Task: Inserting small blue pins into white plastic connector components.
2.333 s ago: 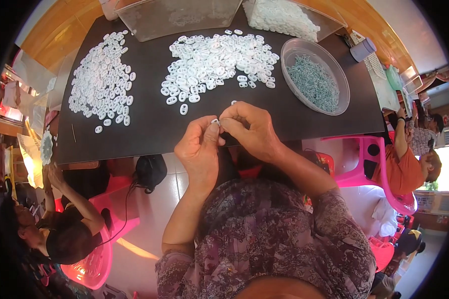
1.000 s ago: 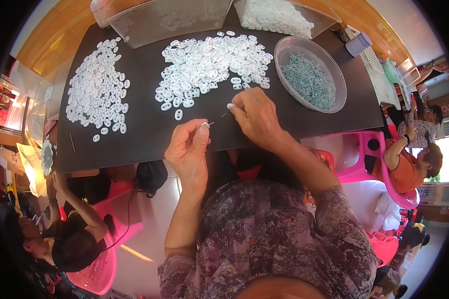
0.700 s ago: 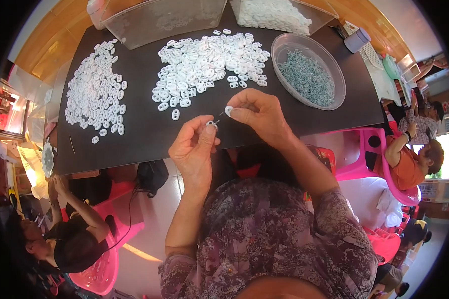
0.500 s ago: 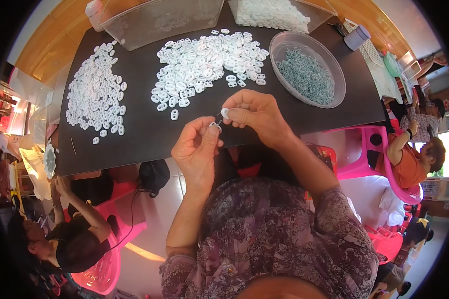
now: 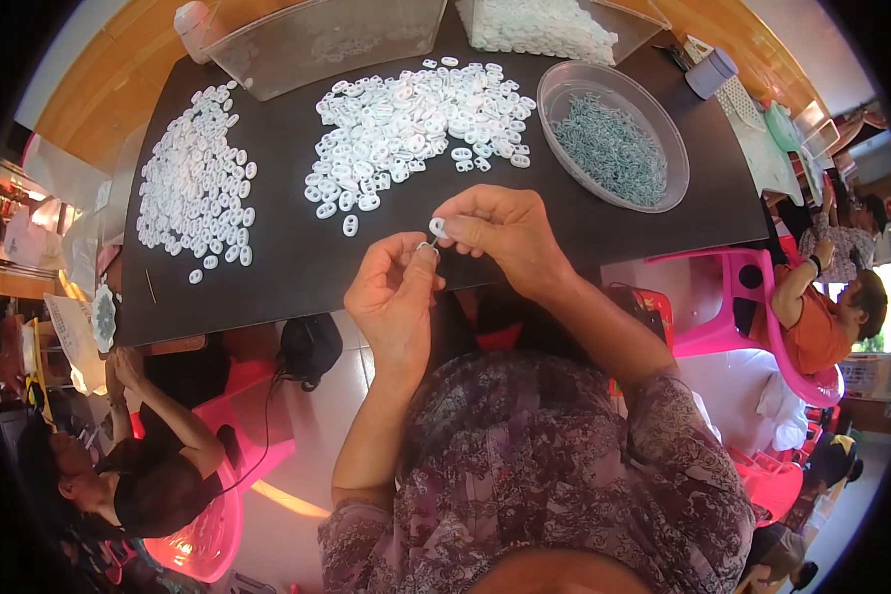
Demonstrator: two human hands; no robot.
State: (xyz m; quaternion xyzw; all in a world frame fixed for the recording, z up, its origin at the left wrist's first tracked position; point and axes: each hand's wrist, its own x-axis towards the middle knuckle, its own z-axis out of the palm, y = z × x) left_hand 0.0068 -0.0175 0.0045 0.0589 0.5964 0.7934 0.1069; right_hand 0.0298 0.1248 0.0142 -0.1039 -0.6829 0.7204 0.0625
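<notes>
Room: busy workroom; co-worker (image 5: 158,485) on a pink chair (image 5: 208,544) at left, person in orange (image 5: 812,342) at right.
Table (image 5: 267,287): dark top; hands sit over its near edge.
White heaps: left heap (image 5: 193,178) and bigger middle heap (image 5: 416,124) of small ovals, holes visible in many; a few strays beside each.
Tub (image 5: 653,111): round, clear, right of middle heap; holds thin grey-green metal bits (image 5: 614,148).
Left hand (image 5: 391,297): thumb and forefinger pinch a small white piece (image 5: 425,247); thin dark pin (image 5: 434,240) juts from it toward the other hand.
Right hand (image 5: 510,238): thumb and fingers pinch a white oval (image 5: 439,227), just beyond the pin.
Step in hand: looks like lining oval up with pin; contact too small to tell.
Next move: probably calls for holding the left piece steady and meeting a hole squarely with the pin tip.
Pose: left forearm rises from below, wrist near straight, thumb toward the body; right forearm slants in from lower right, knuckles up, other fingers curled. Fingertips nearly meet.
</notes>
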